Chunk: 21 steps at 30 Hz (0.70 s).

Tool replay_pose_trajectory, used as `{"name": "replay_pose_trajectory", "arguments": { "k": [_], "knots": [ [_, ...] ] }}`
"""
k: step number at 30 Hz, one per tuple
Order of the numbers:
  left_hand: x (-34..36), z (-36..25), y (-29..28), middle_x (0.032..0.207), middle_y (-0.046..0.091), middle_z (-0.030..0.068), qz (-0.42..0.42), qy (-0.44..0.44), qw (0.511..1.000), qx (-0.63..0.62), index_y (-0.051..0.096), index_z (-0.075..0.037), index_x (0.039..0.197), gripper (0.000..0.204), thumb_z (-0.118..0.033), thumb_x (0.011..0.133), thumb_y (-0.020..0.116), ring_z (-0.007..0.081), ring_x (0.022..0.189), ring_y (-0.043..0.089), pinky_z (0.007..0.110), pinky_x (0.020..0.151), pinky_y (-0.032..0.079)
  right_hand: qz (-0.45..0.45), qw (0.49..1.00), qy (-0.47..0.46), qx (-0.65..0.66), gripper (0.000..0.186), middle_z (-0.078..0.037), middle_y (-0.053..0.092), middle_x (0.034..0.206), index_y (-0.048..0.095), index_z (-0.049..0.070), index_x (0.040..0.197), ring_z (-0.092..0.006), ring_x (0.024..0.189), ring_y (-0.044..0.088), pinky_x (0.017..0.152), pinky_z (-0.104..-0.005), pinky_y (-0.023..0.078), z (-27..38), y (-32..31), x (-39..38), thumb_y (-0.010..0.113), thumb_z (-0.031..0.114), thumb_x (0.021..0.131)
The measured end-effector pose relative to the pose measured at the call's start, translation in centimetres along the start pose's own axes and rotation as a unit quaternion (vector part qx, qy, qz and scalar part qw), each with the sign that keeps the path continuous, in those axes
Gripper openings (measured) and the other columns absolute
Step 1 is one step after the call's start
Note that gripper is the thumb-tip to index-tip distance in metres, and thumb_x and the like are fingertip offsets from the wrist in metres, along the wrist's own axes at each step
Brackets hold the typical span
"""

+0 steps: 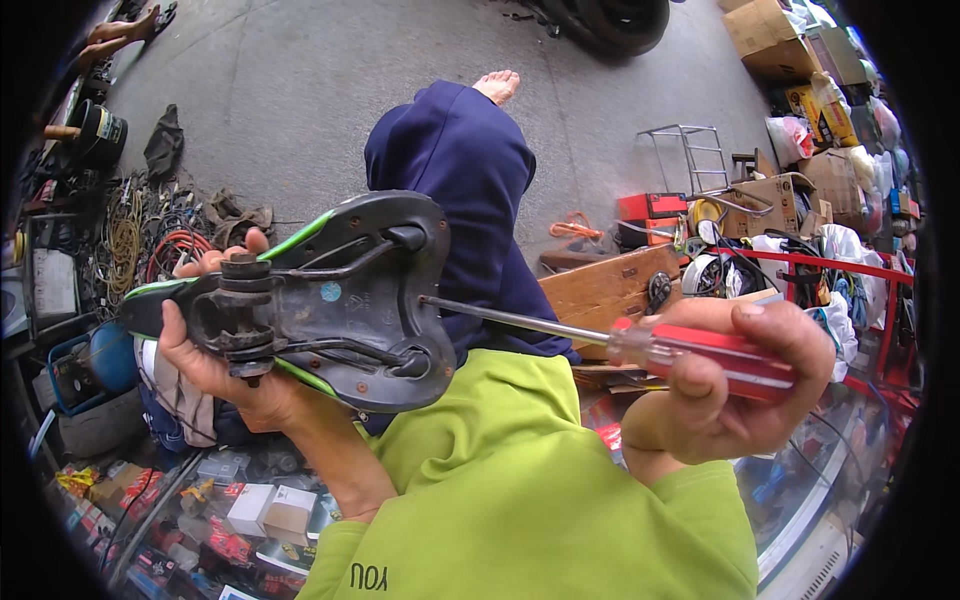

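A black bicycle saddle with green edging [330,300] lies underside up above my lap, its wide rear end toward the right. My left hand [235,375] is wrapped round its narrow nose end, fingers on the far side and thumb on the near side. A rusty seat clamp [247,315] sits across the rails next to that hand. In my right hand [740,380] is a screwdriver with a red and clear handle [700,360]. Its long metal shaft points left, and the tip meets the rear edge of the saddle's underside. Whether the tip is wedged in there, I cannot tell.
Coiled cables and hoses [125,235] pile up at left. A wooden board [605,300] and a red toolbox [650,215] lie right of my leg. Cardboard boxes [765,40] and bags line the far right. A black tyre [625,20] lies at the far edge. Small boxes [270,510] lie lower left.
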<state>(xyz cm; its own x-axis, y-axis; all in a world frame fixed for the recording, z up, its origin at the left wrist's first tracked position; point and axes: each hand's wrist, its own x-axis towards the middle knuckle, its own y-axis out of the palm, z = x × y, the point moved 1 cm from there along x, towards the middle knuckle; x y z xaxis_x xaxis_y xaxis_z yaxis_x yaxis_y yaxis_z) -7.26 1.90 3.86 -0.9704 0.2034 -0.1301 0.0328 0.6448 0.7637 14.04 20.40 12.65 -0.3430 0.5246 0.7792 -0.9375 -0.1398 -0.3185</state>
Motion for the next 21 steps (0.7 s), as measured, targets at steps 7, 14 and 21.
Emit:
{"name": "replay_pose_trajectory", "arguments": {
  "k": [7, 14, 21],
  "knots": [
    [0.0, 0.3, -1.4, 0.103, 0.065, 0.0109, -0.005, -0.002, 1.0, 0.019, 0.058, -0.003, 0.111, 0.036, -0.034, 0.096, 0.046, 0.0299, 0.099, 0.062, 0.049, 0.102, 0.045, -0.016, 0.986, 0.156, -0.057, 0.057, -0.004, 0.055, 0.083, 0.059, 0.003, 0.092, -0.0143, 0.065, 0.055, 0.06, -0.0252, 0.046, 0.5, -0.4, -0.1, 0.092, 0.041, 0.067],
    [0.1, 0.0, -1.3, 0.101, 0.066, 0.0126, -0.103, -0.035, 0.994, 0.016, 0.061, -0.004, 0.106, 0.036, -0.036, 0.095, 0.048, 0.0369, 0.099, 0.064, 0.051, 0.092, 0.052, 0.047, 0.956, 0.289, 0.023, 0.036, -0.002, 0.057, 0.086, 0.055, 0.003, 0.095, -0.0076, 0.067, 0.057, 0.06, -0.0208, 0.046, -1.0, -1.4, -0.1, 0.085, 0.02, 0.081],
    [0.7, 0.2, -2.1, 0.102, 0.065, 0.013, -0.099, -0.052, 0.993, 0.039, 0.06, -0.004, 0.107, 0.036, -0.036, 0.094, 0.048, 0.036, 0.098, 0.064, 0.051, 0.091, 0.052, 0.041, 0.941, 0.333, 0.047, 0.037, -0.004, 0.058, 0.08, 0.054, 0.005, 0.095, -0.0107, 0.06, 0.059, 0.053, -0.0235, 0.047, -0.5, -1.8, -0.5, 0.084, 0.022, 0.082]
  ]
}}
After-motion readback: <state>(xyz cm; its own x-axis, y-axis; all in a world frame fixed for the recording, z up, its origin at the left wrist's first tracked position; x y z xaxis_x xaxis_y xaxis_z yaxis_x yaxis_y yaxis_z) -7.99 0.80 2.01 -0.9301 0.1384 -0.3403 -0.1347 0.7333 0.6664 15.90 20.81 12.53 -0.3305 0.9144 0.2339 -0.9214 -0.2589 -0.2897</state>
